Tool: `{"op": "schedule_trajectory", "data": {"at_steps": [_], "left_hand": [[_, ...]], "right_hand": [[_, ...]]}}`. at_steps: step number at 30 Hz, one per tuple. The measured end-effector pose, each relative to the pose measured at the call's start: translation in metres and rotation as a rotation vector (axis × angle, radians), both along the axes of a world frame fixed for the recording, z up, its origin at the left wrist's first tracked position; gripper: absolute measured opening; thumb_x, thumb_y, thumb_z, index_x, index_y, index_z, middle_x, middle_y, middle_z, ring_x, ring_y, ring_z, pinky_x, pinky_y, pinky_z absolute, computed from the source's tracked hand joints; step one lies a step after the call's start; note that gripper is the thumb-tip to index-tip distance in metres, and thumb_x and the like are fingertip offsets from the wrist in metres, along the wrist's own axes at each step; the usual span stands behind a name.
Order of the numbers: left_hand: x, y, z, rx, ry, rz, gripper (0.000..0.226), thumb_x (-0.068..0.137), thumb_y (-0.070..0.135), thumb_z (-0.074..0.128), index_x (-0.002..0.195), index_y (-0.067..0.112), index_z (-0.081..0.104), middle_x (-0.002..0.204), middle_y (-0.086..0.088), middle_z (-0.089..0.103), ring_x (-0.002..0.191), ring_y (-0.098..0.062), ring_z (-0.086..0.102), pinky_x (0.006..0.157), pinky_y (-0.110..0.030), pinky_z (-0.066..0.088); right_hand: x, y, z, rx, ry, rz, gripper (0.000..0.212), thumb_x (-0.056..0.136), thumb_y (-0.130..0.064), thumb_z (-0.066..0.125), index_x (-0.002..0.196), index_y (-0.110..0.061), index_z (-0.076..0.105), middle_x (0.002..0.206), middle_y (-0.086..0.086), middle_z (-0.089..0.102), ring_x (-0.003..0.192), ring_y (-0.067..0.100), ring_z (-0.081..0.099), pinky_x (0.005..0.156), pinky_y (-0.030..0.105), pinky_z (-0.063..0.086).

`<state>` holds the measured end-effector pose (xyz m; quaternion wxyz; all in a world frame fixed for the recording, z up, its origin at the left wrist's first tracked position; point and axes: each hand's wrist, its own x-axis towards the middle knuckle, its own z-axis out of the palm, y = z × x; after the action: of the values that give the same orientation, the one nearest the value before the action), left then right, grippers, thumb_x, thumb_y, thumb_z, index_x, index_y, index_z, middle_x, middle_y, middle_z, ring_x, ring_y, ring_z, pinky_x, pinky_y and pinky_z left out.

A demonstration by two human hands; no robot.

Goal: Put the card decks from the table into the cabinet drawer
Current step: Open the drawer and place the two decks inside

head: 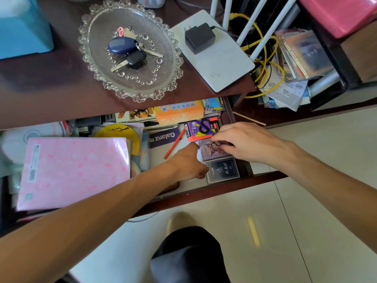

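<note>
1. I see three card decks in the open drawer [240,127], at its right end.
2. My right hand [247,142] pinches the purple deck [212,151].
3. My left hand [188,163] touches the dark deck [223,170]; its grip I cannot tell.
4. The colourful deck [201,128] lies behind.

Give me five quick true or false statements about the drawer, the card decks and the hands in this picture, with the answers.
1. The drawer is open. True.
2. Three card decks lie in a row at the drawer's right end. True: a colourful deck, a purple deck and a dark deck.
3. The right hand rests on the dark deck. False: its fingers are on the purple deck.
4. The glass plate on the table holds a card deck. False: it holds keys.
5. The left hand is outside the drawer. False: it reaches into it, beside the decks.
</note>
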<state>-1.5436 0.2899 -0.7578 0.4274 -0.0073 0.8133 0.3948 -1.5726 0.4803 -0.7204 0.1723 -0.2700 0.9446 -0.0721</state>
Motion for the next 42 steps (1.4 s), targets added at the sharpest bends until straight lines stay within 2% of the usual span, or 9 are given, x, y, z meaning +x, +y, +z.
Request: {"op": "schedule_trajectory", "data": {"at_steps": [6, 11, 13, 18, 21, 26, 31, 35, 42], "left_hand": [[0.0, -0.001, 0.001, 0.115, -0.139, 0.124, 0.073, 0.085, 0.01, 0.071, 0.147, 0.014, 0.032, 0.11, -0.02, 0.072, 0.093, -0.03, 0.073, 0.093, -0.041, 0.058], [0.002, -0.001, 0.011, 0.236, -0.288, 0.242, 0.076, 0.088, 0.0, 0.067, 0.152, 0.012, 0.026, 0.119, -0.023, 0.066, 0.074, -0.019, 0.074, 0.054, -0.013, 0.057], [0.003, 0.0, 0.012, 0.229, -0.271, 0.229, 0.077, 0.089, 0.002, 0.067, 0.153, 0.012, 0.025, 0.124, -0.023, 0.065, 0.084, -0.025, 0.072, 0.057, -0.014, 0.057], [-0.001, 0.0, 0.017, 0.224, -0.299, 0.211, 0.075, 0.089, 0.004, 0.067, 0.151, 0.01, 0.026, 0.102, -0.016, 0.071, 0.061, -0.014, 0.073, 0.057, -0.015, 0.058], [-0.003, -0.008, 0.019, 0.228, -0.331, 0.21, 0.069, 0.089, 0.001, 0.067, 0.148, 0.005, 0.031, 0.112, -0.022, 0.071, 0.094, -0.029, 0.074, 0.077, -0.027, 0.062], [-0.005, -0.03, 0.031, 0.232, -0.197, 0.173, 0.038, 0.092, 0.016, 0.065, 0.129, 0.011, 0.056, 0.103, -0.018, 0.073, 0.074, -0.021, 0.065, 0.066, -0.024, 0.055], [-0.012, -0.068, 0.041, 0.099, 0.063, 0.247, 0.012, 0.092, 0.026, 0.062, 0.098, 0.02, 0.069, 0.078, 0.0, 0.07, 0.054, -0.003, 0.057, 0.05, -0.013, 0.047], [0.011, -0.12, 0.089, -0.139, 0.219, 0.358, 0.019, 0.089, 0.037, 0.063, 0.084, 0.019, 0.067, 0.063, 0.004, 0.064, 0.047, -0.002, 0.052, 0.051, -0.025, 0.04], [0.138, -0.202, 0.265, -0.328, -0.137, 0.599, 0.025, 0.09, 0.036, 0.065, 0.086, 0.011, 0.067, 0.07, -0.003, 0.064, 0.063, -0.022, 0.055, 0.059, -0.028, 0.041]], "right_hand": [[-0.001, -0.005, -0.01, 0.183, 0.089, 0.204, 0.029, 0.102, -0.029, 0.056, 0.129, -0.03, 0.067, 0.118, -0.002, 0.065, 0.09, 0.018, 0.056, 0.073, 0.028, 0.035], [0.004, -0.006, -0.009, 0.265, 0.116, 0.261, 0.025, 0.102, -0.031, 0.055, 0.123, -0.034, 0.069, 0.105, -0.005, 0.068, 0.078, 0.015, 0.045, 0.068, 0.029, 0.028], [0.006, -0.005, -0.007, 0.27, 0.108, 0.279, 0.024, 0.102, -0.029, 0.054, 0.119, -0.032, 0.07, 0.105, -0.005, 0.071, 0.087, 0.019, 0.06, 0.069, 0.029, 0.033], [0.004, -0.006, -0.005, 0.273, 0.105, 0.273, 0.026, 0.101, -0.033, 0.05, 0.114, -0.029, 0.072, 0.105, -0.003, 0.074, 0.093, 0.022, 0.066, 0.079, 0.033, 0.049], [0.004, -0.007, -0.004, 0.196, 0.109, 0.223, 0.027, 0.1, -0.036, 0.053, 0.118, -0.03, 0.072, 0.105, -0.004, 0.073, 0.095, 0.02, 0.067, 0.071, 0.031, 0.047], [0.001, -0.012, -0.004, 0.079, 0.035, 0.09, 0.025, 0.096, -0.039, 0.06, 0.119, -0.033, 0.07, 0.1, -0.007, 0.069, 0.091, 0.016, 0.065, 0.054, 0.025, 0.032], [-0.01, -0.04, -0.002, -0.112, -0.163, -0.126, 0.022, 0.093, -0.046, 0.063, 0.109, -0.033, 0.07, 0.085, -0.013, 0.067, 0.076, 0.012, 0.061, 0.058, 0.03, 0.044], [0.007, -0.052, 0.039, -0.346, -0.374, -0.387, 0.02, 0.084, -0.052, 0.06, 0.097, -0.039, 0.07, 0.079, -0.014, 0.069, 0.072, 0.002, 0.064, 0.063, 0.026, 0.051], [0.102, -0.058, 0.195, -0.489, -0.757, -0.954, 0.014, 0.098, -0.031, 0.062, 0.097, -0.021, 0.071, 0.082, 0.005, 0.075, 0.062, 0.01, 0.07, 0.046, 0.012, 0.043]]}}
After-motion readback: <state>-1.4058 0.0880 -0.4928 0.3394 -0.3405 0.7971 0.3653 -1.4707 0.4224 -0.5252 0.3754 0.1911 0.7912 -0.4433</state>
